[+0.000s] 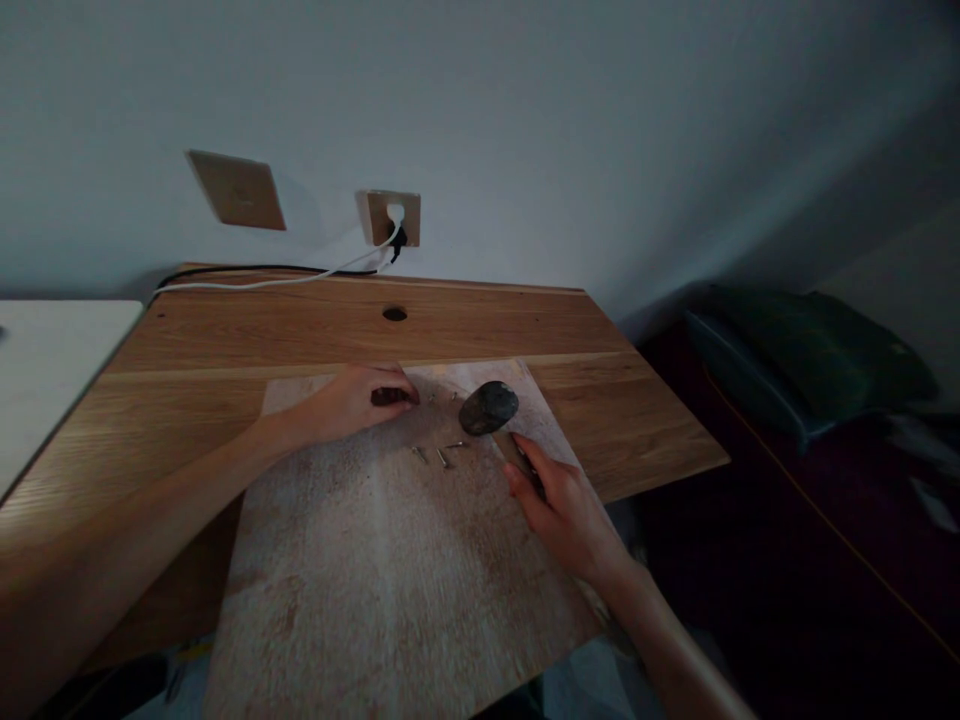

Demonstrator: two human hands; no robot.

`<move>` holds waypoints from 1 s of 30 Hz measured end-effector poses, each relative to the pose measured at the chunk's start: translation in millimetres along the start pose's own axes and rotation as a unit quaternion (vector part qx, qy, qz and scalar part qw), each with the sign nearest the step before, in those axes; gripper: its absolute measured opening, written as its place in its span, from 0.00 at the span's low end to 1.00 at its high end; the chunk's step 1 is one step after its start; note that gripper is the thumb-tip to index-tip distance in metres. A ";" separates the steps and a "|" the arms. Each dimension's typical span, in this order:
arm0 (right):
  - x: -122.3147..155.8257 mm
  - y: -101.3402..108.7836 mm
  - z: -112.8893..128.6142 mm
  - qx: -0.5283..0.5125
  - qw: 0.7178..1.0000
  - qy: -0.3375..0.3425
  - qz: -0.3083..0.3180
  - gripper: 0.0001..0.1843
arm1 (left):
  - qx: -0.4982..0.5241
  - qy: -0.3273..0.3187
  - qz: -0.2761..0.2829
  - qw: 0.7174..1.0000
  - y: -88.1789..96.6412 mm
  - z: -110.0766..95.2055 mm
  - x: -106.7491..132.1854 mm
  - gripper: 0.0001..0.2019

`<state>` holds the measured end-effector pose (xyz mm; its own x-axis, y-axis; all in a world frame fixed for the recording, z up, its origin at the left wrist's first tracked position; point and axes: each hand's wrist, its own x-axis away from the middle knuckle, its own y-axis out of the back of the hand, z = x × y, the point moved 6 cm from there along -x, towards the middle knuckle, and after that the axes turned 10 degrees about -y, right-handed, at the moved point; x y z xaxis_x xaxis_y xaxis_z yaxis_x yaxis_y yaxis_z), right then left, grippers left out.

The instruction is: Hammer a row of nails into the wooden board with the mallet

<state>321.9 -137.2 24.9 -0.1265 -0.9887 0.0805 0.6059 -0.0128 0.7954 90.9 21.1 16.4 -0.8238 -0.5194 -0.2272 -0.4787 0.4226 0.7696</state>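
Observation:
A rubber mallet (489, 408) with a dark, rounded head and a pale handle is gripped by my right hand (566, 500). Its head is over the far right part of a worn plywood board (360, 560). My left hand (358, 402) rests at the board's far left part, fingers curled and closed; whatever they hold, if anything, is hidden. Between the hands are small metal screws or nails, too small to tell which. One fastener (442, 458) lies near the mallet, with others close by. Two more small fasteners (431, 398) appear just right of my left fingertips.
The board lies on a wooden desk (465, 325) with a round cable hole (394, 314). Behind it, white and black cables (277, 284) run to a wall socket (412, 215). A white surface (60, 370) adjoins at left. Dark cushions (810, 350) lie at right.

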 end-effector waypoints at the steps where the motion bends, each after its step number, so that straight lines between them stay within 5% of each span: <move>1: 0.0 -0.2 -0.4 -0.001 1.000 -0.001 0.001 0.24 | 0.001 0.000 -0.002 1.000 0.5 -0.3 -0.1 0.10; 15: -0.4 -0.1 1.0 -0.018 1.000 0.001 -0.003 0.23 | -0.010 0.036 -0.069 0.997 4.2 8.7 1.8 0.12; 30: 0.0 -1.4 -1.3 -0.026 1.000 -0.009 0.013 0.22 | 0.015 0.007 -0.058 0.998 5.4 3.5 2.0 0.08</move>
<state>322.1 -137.4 22.9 -0.1249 -0.9859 0.1118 0.6496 0.0039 0.7603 85.6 25.0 18.0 -0.7581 -0.5763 -0.3052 -0.5796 0.3810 0.7203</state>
